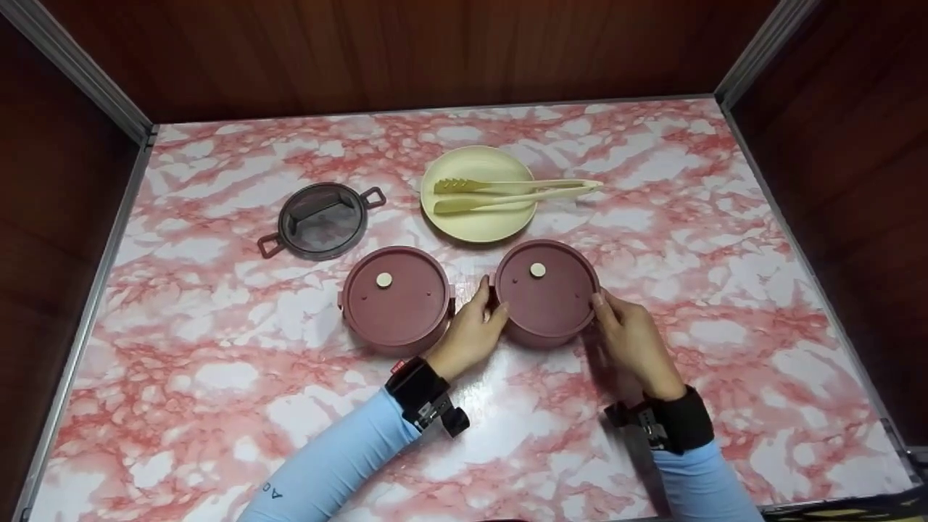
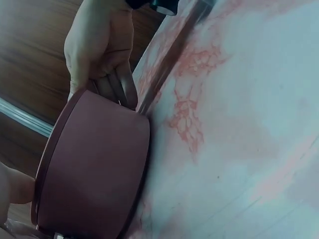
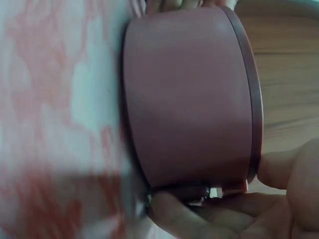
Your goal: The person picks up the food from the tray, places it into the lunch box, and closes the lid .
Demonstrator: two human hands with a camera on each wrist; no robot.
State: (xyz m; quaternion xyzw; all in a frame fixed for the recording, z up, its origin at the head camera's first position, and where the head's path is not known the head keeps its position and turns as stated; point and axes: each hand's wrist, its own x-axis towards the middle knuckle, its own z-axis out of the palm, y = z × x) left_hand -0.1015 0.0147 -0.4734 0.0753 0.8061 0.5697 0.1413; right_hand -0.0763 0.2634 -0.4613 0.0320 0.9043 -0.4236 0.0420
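Note:
A dark red lidded pot [image 1: 547, 304] with a cream knob stands at the middle right, between both hands in the head view. My left hand [image 1: 470, 339] holds its left side at the handle, thumb up by the lid's rim. On the opposite side my right hand [image 1: 636, 342] grips the other handle; in the right wrist view the fingers [image 3: 182, 216] curl under it and the thumb presses the lid's edge. Close over the tabletop, the pot's wall [image 2: 97, 164] shows upright in the left wrist view. A matching lidded pot [image 1: 396, 304] sits just left of the left hand.
Behind the pots, a pale yellow plate [image 1: 482, 228] bears tongs [image 1: 522, 196] that jut past its right rim. A dark two-handled pan with a see-through lid [image 1: 322, 217] lies at the back left. Wooden walls [image 1: 435, 58] enclose the marbled red-and-white table [image 1: 217, 406].

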